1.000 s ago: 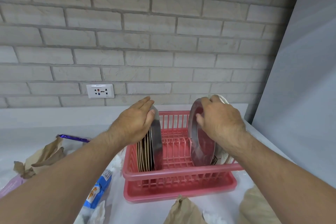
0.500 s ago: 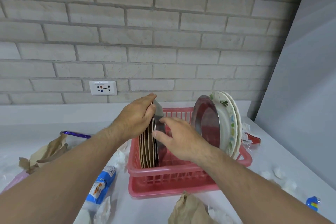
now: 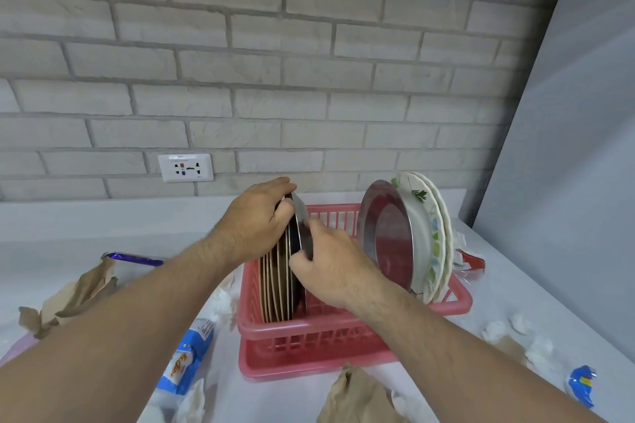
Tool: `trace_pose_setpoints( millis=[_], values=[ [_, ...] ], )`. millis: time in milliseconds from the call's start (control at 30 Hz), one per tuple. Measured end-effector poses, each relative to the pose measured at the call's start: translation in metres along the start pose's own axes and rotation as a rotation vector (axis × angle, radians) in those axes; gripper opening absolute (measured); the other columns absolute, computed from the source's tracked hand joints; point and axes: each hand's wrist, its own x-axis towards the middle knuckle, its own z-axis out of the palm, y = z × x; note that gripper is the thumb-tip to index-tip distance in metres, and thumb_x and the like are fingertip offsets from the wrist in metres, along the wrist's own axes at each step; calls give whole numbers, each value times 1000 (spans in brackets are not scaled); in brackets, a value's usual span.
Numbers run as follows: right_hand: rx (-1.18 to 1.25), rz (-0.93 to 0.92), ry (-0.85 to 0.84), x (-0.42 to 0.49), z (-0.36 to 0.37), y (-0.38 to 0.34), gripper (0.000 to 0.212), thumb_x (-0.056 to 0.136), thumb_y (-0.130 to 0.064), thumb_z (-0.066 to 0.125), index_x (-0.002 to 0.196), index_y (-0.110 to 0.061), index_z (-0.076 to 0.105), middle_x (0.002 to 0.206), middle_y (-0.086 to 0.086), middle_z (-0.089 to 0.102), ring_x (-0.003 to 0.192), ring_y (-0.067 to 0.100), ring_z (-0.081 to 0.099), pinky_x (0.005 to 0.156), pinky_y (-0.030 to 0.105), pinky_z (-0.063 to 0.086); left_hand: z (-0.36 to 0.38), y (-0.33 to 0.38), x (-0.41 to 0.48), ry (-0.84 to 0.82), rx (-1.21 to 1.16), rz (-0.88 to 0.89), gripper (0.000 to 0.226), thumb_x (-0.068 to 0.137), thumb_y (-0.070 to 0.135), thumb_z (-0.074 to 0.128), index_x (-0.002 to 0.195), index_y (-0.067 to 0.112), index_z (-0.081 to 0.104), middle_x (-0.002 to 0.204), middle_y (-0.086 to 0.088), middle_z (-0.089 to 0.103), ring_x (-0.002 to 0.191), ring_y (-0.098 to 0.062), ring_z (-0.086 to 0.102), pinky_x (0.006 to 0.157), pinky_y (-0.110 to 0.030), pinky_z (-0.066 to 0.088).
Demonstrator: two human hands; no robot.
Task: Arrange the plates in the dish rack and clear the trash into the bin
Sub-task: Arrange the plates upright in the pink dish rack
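A pink dish rack [image 3: 309,330] stands on the white counter. At its left end several thin plates [image 3: 276,285] stand upright on edge. My left hand [image 3: 256,221] rests over their top rims, holding the stack. My right hand [image 3: 331,263] grips the rightmost steel plate [image 3: 302,216] of that stack with fingers on its edge. At the rack's right end a steel plate [image 3: 386,233] leans against two white floral plates [image 3: 431,233]. No bin is in view.
Trash lies all round the rack: crumpled brown paper [image 3: 74,295] and a purple wrapper [image 3: 135,258] at left, a blue snack packet [image 3: 187,359], brown paper [image 3: 357,395] in front, white tissues [image 3: 505,330], a blue wrapper [image 3: 582,385] and a red wrapper [image 3: 469,263] at right. A grey panel [image 3: 567,182] closes off the right.
My right hand left the steel plate at the rack's right end and moved left to the stack under my left hand, where it now grips the outermost plate.
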Motion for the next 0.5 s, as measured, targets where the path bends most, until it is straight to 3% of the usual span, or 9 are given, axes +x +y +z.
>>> trace_pose_setpoints(
  millis=[67,167,300,400,500],
  values=[
    [-37,31,11,4,3,-4,24,85,-24,45,107,-16,48,84,0,60,72,17,59,54,28,46,2,1,-1,4,0,-3,45,99,21,34,143,17,43,152,1,38,141,-11,30,114,-21,19],
    [-18,38,-35,10,2,-8,25,85,-23,48,108,-15,49,87,2,60,71,18,60,54,29,48,-1,1,-5,21,-3,-13,45,101,19,33,145,15,41,152,0,38,140,-11,31,109,-15,17],
    [14,83,-113,13,-3,-3,44,86,-18,60,126,-19,41,90,-1,59,72,13,59,52,22,44,-10,3,-9,32,-15,-9,36,100,16,36,130,7,53,132,-8,57,121,-16,48,95,-16,33],
    [29,159,-90,14,6,-6,55,88,-19,58,137,-21,33,92,1,61,75,16,62,54,27,49,-10,1,-9,38,-8,-13,42,100,18,37,140,13,47,145,0,48,133,-10,40,102,-10,22],
    [21,173,-48,14,18,-11,60,91,-15,50,145,-23,25,91,4,61,74,20,62,54,30,49,-9,-3,-7,32,-11,-32,45,99,19,36,143,15,44,150,2,41,139,-10,34,107,-13,17]
  ],
)
